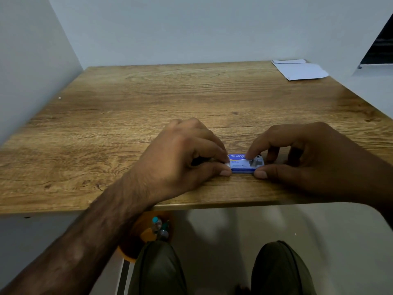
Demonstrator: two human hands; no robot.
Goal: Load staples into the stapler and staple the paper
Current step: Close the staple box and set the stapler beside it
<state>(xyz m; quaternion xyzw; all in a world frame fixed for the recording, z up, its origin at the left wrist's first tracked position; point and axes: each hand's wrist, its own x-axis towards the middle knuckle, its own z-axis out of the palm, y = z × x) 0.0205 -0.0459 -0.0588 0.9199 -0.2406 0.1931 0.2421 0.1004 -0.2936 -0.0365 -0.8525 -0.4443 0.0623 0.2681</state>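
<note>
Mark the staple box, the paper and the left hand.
small blue cardboard staple box (pixel 242 166): head view, printed top face.
white paper sheets (pixel 302 71): head view, middle of top sheet.
left hand (pixel 182 150): head view, back of hand.

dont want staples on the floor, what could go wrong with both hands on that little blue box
1. The staple box sits close to the near edge of the table; if the left hand and right hand, pinching its ends, tug too hard, staples could spill to the floor.
2. The paper lies at the far right corner, so a nudge might push it off.
</note>
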